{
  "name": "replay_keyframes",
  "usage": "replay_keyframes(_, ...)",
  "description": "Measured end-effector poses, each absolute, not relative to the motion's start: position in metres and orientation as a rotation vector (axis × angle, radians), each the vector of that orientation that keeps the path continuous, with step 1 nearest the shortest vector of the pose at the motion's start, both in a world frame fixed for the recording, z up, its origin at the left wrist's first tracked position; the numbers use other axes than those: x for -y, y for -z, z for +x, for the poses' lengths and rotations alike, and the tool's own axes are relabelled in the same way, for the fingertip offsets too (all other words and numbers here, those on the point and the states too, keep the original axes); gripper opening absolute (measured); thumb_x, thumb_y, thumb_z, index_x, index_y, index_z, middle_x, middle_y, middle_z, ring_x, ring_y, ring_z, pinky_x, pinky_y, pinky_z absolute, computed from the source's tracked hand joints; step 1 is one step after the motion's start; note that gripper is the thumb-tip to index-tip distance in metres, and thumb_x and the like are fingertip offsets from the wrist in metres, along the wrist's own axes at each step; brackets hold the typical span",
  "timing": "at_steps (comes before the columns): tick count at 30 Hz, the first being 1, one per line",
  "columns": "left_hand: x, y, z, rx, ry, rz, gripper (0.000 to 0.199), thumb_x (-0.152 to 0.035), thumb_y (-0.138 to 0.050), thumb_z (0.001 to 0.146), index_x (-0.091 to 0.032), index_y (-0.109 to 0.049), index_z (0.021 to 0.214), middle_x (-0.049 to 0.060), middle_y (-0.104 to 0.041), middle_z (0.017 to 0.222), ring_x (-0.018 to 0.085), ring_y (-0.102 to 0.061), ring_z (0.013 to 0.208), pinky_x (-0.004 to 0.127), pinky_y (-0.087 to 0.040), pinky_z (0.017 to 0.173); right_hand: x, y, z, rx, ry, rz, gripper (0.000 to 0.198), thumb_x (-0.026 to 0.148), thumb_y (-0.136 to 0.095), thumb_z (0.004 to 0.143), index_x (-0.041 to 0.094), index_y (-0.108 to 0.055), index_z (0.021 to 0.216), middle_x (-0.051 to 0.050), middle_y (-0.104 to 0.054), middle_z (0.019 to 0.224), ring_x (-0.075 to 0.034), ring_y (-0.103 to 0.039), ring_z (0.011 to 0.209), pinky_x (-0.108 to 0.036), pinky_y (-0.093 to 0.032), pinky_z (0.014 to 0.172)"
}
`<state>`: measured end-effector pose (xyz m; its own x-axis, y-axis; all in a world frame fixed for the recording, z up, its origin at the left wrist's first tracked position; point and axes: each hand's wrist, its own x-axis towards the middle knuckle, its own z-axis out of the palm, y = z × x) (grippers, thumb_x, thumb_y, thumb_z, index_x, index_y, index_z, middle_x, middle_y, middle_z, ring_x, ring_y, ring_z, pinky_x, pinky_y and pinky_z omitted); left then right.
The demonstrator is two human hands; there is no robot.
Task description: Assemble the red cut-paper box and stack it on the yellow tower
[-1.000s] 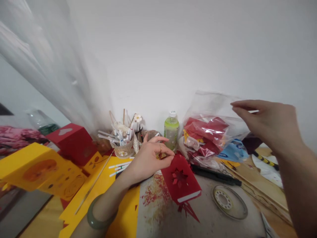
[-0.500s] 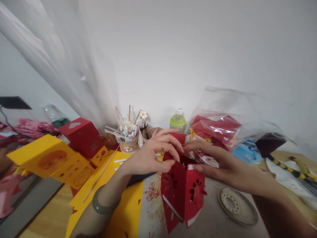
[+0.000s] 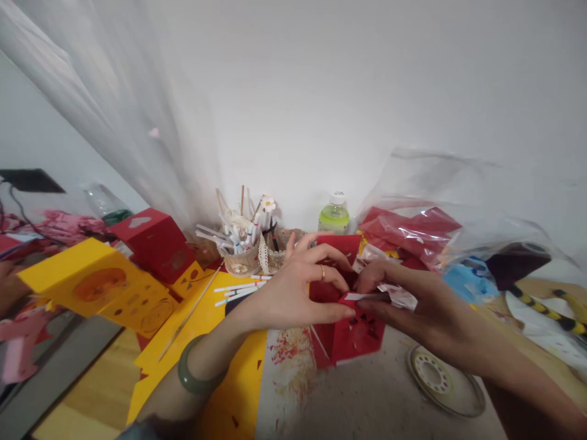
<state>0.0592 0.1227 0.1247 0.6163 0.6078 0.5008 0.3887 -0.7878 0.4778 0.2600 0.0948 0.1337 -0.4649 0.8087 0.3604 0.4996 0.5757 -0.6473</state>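
Note:
A red folded-paper box with a flower-shaped cut-out stands partly opened out in front of me. White tape strips line some of its edges. My left hand, with a ring and a green bangle on the wrist, grips the box, thumb on the near panel and fingers curled over the top. At the taped upper corner, my right hand pinches the edge between thumb and fingers. A crumpled, clear-white scrap shows against the right hand; whether it is held I cannot tell. The box's inside is mostly covered by both hands.
Yellow card lies at left, with white marker pens on it. Folded yellow and red boxes stand further left. Behind are a pen basket, a bottle and a plastic bag. A tape roll lies right.
The red box has tilted and risen, with its near panel turned towards me. My left thumb has moved right onto that panel, and my right fingers now pinch the taped corner.

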Motion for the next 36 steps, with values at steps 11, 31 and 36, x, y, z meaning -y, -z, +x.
replay_keyframes(11,-0.123,-0.125,0.061,-0.853,-0.85,2.466,0.019,-0.028,-0.077,0.067,-0.022,-0.059,0.064,-0.002,-0.066,0.094,0.025,-0.052,0.11,0.068,-0.004,0.108,-0.09,-0.127,0.264,2.214,-0.258,-1.008,0.008,0.02,-0.055,0.086,0.022,-0.057,0.079,0.0,-0.061,0.072,-0.014,-0.058,0.067,-0.027,-0.047,0.06)
replay_keyframes(31,-0.118,-0.124,0.063,-1.027,-1.009,2.296,0.015,-0.017,-0.069,0.072,-0.021,-0.058,0.062,-0.004,-0.065,0.077,0.021,-0.052,0.102,0.056,-0.007,0.111,-0.088,-0.109,0.252,2.18,0.654,-0.788,0.018,0.007,-0.053,0.087,0.013,-0.064,0.1,-0.007,-0.068,0.09,-0.02,-0.061,0.085,-0.03,-0.047,0.069)
replay_keyframes(36,-0.115,-0.124,0.066,-1.058,-0.996,2.339,0.016,-0.014,-0.066,0.071,-0.02,-0.056,0.061,-0.005,-0.065,0.074,0.022,-0.051,0.105,0.055,-0.009,0.11,-0.089,-0.11,0.25,2.218,0.603,-0.754,0.016,0.007,-0.05,0.089,0.01,-0.062,0.098,-0.009,-0.067,0.09,-0.02,-0.06,0.084,-0.03,-0.049,0.07)
